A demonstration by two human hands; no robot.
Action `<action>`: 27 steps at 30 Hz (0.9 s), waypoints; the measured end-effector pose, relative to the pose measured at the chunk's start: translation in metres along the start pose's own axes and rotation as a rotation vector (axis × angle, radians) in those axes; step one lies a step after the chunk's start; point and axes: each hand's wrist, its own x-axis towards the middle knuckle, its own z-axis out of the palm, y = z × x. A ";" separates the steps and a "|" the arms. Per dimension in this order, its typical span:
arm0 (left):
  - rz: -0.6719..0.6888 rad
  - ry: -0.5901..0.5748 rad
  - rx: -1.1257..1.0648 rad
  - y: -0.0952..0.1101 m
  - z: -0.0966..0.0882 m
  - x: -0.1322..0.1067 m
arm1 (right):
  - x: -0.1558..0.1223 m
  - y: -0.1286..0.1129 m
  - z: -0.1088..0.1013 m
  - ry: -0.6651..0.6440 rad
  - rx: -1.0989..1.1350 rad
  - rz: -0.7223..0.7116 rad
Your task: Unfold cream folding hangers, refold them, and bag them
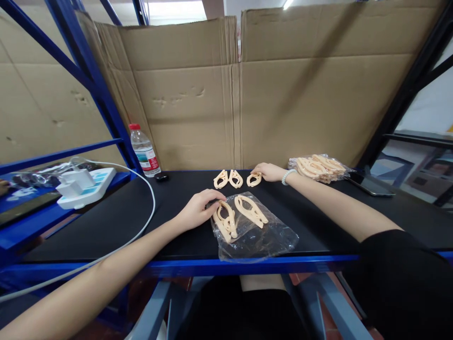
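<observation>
On the black tabletop (116, 222) lies a clear plastic bag (255, 233) with several beige plastic folding hangers (250, 210) on it. My left hand (198, 208) rests at the bag's left edge, its fingers curled on the nearest hanger (223, 221). My right hand (269, 172), with a white bead bracelet at the wrist, reaches to the back of the table and touches a folded beige hanger (254, 179). Two more folded hangers (228, 179) lie just left of it.
A clear bag full of beige hangers (320, 168) sits at the back right, beside a dark phone (371, 185). A water bottle (143, 151) and a small black object (162, 177) stand at the back left. A white power strip (85, 186) with a white cable (141, 226) lies on the blue shelf. Cardboard sheets (283, 99) wall the back.
</observation>
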 end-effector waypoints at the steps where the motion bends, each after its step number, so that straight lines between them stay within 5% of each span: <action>1: 0.011 0.002 -0.002 0.001 -0.001 0.000 | -0.010 0.001 -0.002 -0.004 -0.006 0.013; 6: 0.059 0.011 0.010 0.004 -0.004 0.000 | -0.080 -0.008 -0.018 -0.031 0.014 0.056; 12: 0.082 0.020 0.017 0.007 -0.004 0.002 | -0.153 -0.042 -0.027 0.098 0.129 0.040; 27: 0.097 0.020 0.045 0.012 -0.005 0.001 | -0.194 -0.117 -0.029 0.185 -0.070 -0.042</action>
